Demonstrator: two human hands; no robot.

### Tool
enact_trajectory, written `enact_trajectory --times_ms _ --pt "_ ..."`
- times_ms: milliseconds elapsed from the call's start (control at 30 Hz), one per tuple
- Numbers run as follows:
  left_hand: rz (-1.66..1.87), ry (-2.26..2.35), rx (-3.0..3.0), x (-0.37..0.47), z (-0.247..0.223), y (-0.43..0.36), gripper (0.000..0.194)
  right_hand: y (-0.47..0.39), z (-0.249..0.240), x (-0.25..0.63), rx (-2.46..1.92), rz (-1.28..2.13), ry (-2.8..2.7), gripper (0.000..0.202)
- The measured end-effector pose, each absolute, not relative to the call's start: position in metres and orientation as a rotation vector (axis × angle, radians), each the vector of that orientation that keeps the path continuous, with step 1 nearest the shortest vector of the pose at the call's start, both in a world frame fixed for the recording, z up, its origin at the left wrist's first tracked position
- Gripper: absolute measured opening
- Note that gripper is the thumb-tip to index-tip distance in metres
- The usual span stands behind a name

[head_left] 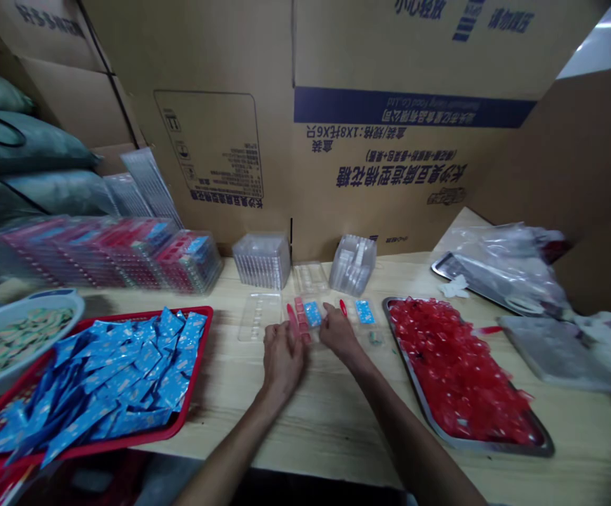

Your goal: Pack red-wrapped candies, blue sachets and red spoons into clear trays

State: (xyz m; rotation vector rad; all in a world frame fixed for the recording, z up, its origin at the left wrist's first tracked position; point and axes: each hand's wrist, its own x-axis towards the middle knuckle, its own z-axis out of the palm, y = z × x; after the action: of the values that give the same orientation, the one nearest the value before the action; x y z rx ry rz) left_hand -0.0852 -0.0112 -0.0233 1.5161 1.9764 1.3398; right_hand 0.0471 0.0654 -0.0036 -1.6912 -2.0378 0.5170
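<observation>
My left hand (283,357) rests at the left part of a clear tray, its fingers by a red strip of small compartments (302,320) and a pinkish-red piece (291,316); what its fingertips hold is blurred. My right hand (337,330) has its fingers bent together beside a blue packet (312,314) in the same tray; its fingertips are too small to tell what they hold. Just right of it lie a red piece (343,308) and a second blue packet (364,312) in another clear tray. An unfilled clear tray (260,318) lies to the left.
A red basket (208,334) of blue packets and a pale bowl (76,306) stand left. A metal tray (426,411) holds red pieces at right. Clear tray stacks (262,260) (354,263) and filled packs (187,261) stand behind, before a large cardboard box (221,56).
</observation>
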Motion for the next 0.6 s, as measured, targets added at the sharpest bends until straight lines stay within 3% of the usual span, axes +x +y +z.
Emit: enact_trajectory --times_ms 167,300,467,600 --pt "0.998 2.009 1.842 -0.09 -0.017 -0.015 0.023 0.054 0.002 0.044 -1.759 0.387 -2.135 0.037" --pt "0.898 2.307 1.823 -0.105 -0.008 -0.011 0.033 0.039 0.007 0.042 -1.65 0.178 -2.349 0.047" --pt "0.487 2.56 1.646 -0.136 -0.007 -0.006 0.04 0.023 -0.001 0.038 -1.534 0.159 -2.591 0.055" --pt "0.582 2.555 1.584 -0.146 -0.01 -0.018 0.034 0.022 -0.004 0.037 -1.586 0.186 -2.582 0.054"
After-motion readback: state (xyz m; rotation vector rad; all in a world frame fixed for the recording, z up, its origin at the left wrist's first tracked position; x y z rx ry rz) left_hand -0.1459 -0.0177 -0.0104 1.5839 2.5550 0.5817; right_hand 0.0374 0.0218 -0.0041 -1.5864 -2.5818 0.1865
